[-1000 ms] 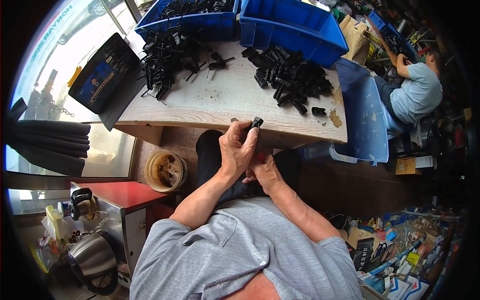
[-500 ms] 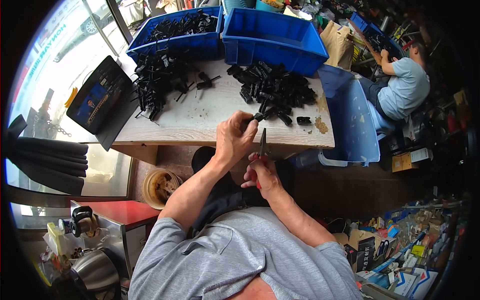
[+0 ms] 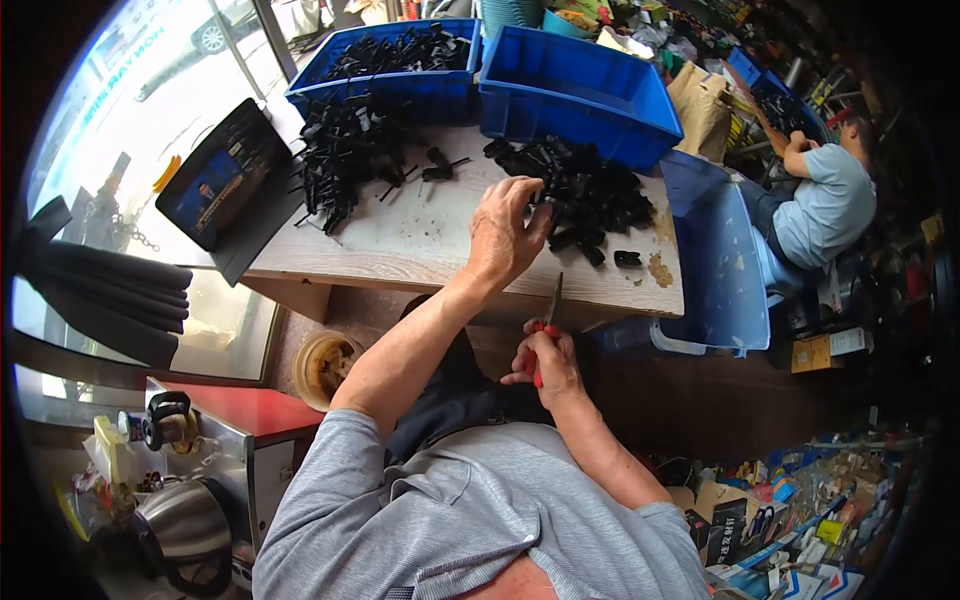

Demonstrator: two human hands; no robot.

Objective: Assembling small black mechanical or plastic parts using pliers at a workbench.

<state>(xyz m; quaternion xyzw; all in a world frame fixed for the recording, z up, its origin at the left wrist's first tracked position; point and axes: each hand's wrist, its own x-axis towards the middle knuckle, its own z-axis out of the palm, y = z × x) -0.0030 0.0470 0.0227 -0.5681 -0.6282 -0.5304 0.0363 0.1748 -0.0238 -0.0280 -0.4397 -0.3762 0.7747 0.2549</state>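
Observation:
My left hand [image 3: 508, 228] is over the table at the left edge of a heap of black plastic parts [image 3: 590, 195]. Its thumb and curved fingers are apart, and I see nothing held between them. Lower down, in front of the table edge, my right hand [image 3: 550, 362] is closed around a red-handled tool [image 3: 556, 297] with a slim, pointed metal end. Whether it is pliers or scissors is unclear. One black part [image 3: 627, 259] lies by itself to the right of the heap.
A second black heap [image 3: 345, 165] with thin stems lies left on the table [image 3: 420, 240], beside a tablet [image 3: 225, 185]. Behind stand two blue crates [image 3: 590, 105] [image 3: 390, 95], the left one full. A blue tub [image 3: 715, 260] adjoins the table's right end; a person [image 3: 825, 190] sits beyond.
My left hand has moved up and right to the heap and opened; the black part it pinched is no longer in it. My right hand has shifted slightly right and down with the tool.

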